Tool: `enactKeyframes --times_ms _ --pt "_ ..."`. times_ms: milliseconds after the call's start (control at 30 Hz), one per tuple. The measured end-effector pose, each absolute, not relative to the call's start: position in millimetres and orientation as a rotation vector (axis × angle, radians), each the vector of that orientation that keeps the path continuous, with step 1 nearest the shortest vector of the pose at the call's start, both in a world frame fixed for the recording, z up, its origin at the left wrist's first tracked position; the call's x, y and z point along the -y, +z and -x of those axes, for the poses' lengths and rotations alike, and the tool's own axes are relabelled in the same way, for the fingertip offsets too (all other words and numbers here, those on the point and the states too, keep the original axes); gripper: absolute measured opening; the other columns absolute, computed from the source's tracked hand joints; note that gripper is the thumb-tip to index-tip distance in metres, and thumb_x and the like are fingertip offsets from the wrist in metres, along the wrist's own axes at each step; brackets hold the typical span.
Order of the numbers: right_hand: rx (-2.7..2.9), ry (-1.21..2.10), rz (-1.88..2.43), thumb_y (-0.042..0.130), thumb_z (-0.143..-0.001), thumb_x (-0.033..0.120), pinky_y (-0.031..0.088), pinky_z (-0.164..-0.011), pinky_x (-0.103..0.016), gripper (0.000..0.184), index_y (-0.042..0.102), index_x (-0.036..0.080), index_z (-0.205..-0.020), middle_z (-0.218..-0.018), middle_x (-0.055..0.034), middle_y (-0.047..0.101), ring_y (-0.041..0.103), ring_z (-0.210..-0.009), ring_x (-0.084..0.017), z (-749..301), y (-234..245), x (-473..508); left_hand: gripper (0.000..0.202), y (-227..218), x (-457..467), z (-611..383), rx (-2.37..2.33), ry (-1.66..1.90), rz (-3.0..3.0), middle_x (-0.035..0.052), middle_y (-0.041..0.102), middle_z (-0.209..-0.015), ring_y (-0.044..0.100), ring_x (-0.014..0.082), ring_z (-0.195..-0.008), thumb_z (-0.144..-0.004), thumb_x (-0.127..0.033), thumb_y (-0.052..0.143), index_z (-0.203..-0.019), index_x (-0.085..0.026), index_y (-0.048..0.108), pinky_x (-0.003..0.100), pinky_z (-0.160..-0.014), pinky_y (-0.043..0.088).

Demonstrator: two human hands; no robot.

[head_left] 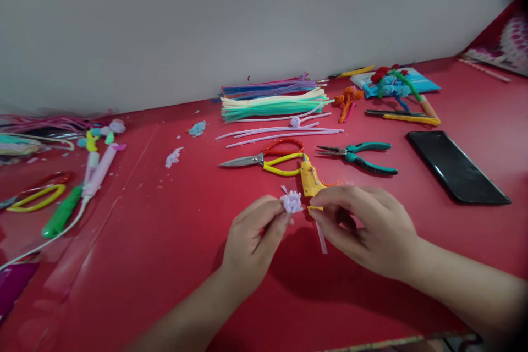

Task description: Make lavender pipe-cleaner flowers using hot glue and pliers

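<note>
My left hand [256, 231] pinches a small lilac fuzzy pipe-cleaner flower [292, 202] between thumb and fingertips, above the red table. My right hand [367, 225] is close by on the right, its thumb and index finger pressed together; whatever lies between them is hidden. Behind those fingertips lies a yellow glue gun [311, 177], partly covered by the hand, with a pale glue stick [321, 237] showing below. Scissors [268, 159] with one red and one yellow handle lie just beyond. Teal-handled needle-nose pliers [357, 157] rest to their right.
Bundled pipe cleaners [272, 104] and loose lilac stems [284, 132] lie toward the wall. A black phone [457, 168] is at right, near finished-looking coloured flowers [390, 82]. Second scissors [37, 195] and a pink corded tool [99, 170] lie left. Fuzz clippings [174, 157] dot the table.
</note>
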State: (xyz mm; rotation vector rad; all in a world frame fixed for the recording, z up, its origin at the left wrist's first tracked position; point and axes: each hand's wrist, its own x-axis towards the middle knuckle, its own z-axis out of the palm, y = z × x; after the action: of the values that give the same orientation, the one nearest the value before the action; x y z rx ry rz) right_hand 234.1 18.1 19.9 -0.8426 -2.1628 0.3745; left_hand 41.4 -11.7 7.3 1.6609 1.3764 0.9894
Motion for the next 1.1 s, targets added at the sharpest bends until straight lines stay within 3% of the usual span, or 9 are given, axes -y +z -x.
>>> enactKeyframes --times_ms 133,333,500,900,1100 --pt "2.205 0.354 0.707 0.055 -0.084 0.010 0.039 -0.054 -0.022 0.016 0.050 0.019 -0.097 -0.065 0.0046 0.059 0.046 -0.051 -0.008 -234 18 -18 0.015 9 11 -42 -1.294 1.039 -1.822 0.0031 0.057 -0.074 0.052 0.0136 -0.066 -0.089 -0.019 0.049 -0.081 -0.019 0.061 0.022 -0.059 0.040" --pt "2.270 0.212 0.652 0.054 -0.086 0.013 0.041 -0.056 -0.024 0.016 0.051 0.018 -0.101 -0.069 0.0016 0.061 0.049 -0.057 -0.011 -233 17 -19 0.020 12 11 -43 -1.250 1.044 -1.920 0.0043 0.061 -0.077 0.053 0.0134 -0.067 -0.089 -0.014 0.046 -0.074 -0.019 0.058 0.023 -0.059 0.040" --pt "2.309 0.131 0.613 0.052 -0.086 0.013 0.039 -0.054 -0.025 0.011 0.051 0.017 -0.097 -0.068 0.0003 0.062 0.047 -0.056 -0.011 -234 17 -20 0.019 11 12 -42 -1.267 1.016 -1.955 0.0049 0.063 -0.077 0.054 0.0143 -0.065 -0.089 -0.016 0.046 -0.080 -0.019 0.063 0.024 -0.060 0.042" --pt "2.307 0.148 0.568 0.054 -0.084 0.010 0.039 -0.053 -0.026 0.018 0.050 0.017 -0.100 -0.066 0.0009 0.060 0.048 -0.055 -0.012 -236 21 -17 0.019 11 13 -41 -1.265 1.039 -1.915 0.0031 0.060 -0.072 0.054 0.0140 -0.065 -0.089 -0.018 0.046 -0.075 -0.020 0.059 0.023 -0.062 0.043" --pt "2.313 0.162 1.051 0.052 -0.082 0.013 0.038 -0.054 -0.025 0.011 0.052 0.019 -0.091 -0.076 -0.0004 0.061 0.053 -0.059 -0.012 -249 26 -38 0.023 5 15 -41 -1.374 1.039 -1.560 0.0004 0.058 -0.073 0.050 0.0103 -0.058 -0.093 -0.029 0.043 -0.083 -0.021 0.062 0.022 -0.060 0.044"
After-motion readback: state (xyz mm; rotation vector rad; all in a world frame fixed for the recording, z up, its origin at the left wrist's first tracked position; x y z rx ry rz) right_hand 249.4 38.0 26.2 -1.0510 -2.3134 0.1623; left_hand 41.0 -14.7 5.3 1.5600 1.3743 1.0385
